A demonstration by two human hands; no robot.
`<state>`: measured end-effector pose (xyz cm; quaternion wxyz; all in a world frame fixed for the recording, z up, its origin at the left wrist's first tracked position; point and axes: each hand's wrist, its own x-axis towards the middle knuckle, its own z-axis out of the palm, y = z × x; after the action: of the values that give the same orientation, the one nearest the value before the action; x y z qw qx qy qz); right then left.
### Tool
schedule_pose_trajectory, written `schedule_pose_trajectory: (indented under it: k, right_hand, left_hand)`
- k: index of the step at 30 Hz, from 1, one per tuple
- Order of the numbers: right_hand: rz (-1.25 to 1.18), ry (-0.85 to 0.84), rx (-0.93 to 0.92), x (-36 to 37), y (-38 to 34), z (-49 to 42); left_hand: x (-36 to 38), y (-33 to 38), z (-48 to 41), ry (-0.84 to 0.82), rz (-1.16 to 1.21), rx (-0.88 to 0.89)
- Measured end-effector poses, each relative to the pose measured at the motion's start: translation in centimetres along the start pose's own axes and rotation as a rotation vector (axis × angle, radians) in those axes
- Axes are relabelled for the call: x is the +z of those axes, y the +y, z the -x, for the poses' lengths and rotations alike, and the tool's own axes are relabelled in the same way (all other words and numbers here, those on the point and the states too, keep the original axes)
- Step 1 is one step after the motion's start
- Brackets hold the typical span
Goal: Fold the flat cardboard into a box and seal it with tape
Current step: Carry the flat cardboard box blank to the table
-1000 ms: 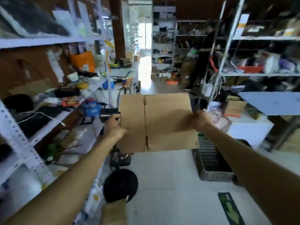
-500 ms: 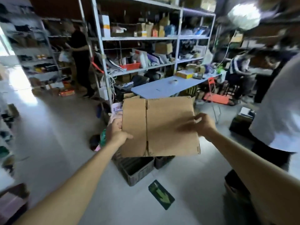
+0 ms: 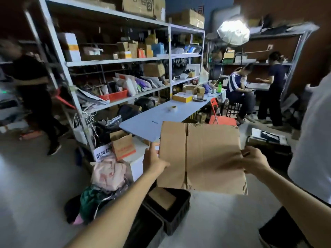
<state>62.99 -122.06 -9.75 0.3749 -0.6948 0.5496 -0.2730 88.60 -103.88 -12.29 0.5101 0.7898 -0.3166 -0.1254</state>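
A flat brown cardboard blank (image 3: 206, 156) hangs upright in front of me, with a vertical crease left of its middle and flap slits along its top and bottom edges. My left hand (image 3: 154, 159) grips its left edge, thumb on the near face. My right hand (image 3: 252, 161) pinches its right edge at mid height. A roll of clear tape (image 3: 172, 108) lies on the pale blue table (image 3: 143, 122) beyond the cardboard.
Black plastic crates (image 3: 172, 210) stand on the floor under the cardboard, a heap of bags (image 3: 107, 174) to their left. Metal shelving (image 3: 114, 59) runs behind the table. A person in white (image 3: 311, 144) stands close on my right; three more people are farther off.
My view has swung right, from the aisle to the blue table and shelving. Both hands keep their hold on the cardboard, which stays flat in front of me.
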Motion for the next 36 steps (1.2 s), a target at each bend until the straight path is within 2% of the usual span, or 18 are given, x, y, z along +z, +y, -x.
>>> schedule_pose_trajectory:
  k: [6,10,23,30,36]
  right_hand:
    - [-0.016,0.013,-0.019,5.2,-3.7,-10.5]
    - [0.005,0.042,-0.054,7.0,-4.4,-18.6]
    - [0.123,-0.039,-0.137,7.1,-7.2,-47.0]
    - [0.165,-0.118,-0.176,11.4,-8.4,-63.0]
    - [0.116,-0.188,-0.232,16.3,-12.6,-76.3]
  left_hand:
    - [1.6,0.2,-12.1,0.018,-0.066,-0.019]
    - [5.8,-0.4,-19.9,0.008,-0.072,-0.039]
    - [21.2,4.1,-41.6,0.017,-0.074,-0.156]
    - [28.1,3.2,-55.3,0.038,-0.059,-0.201]
    - [30.8,2.6,-68.7,0.075,-0.07,-0.216]
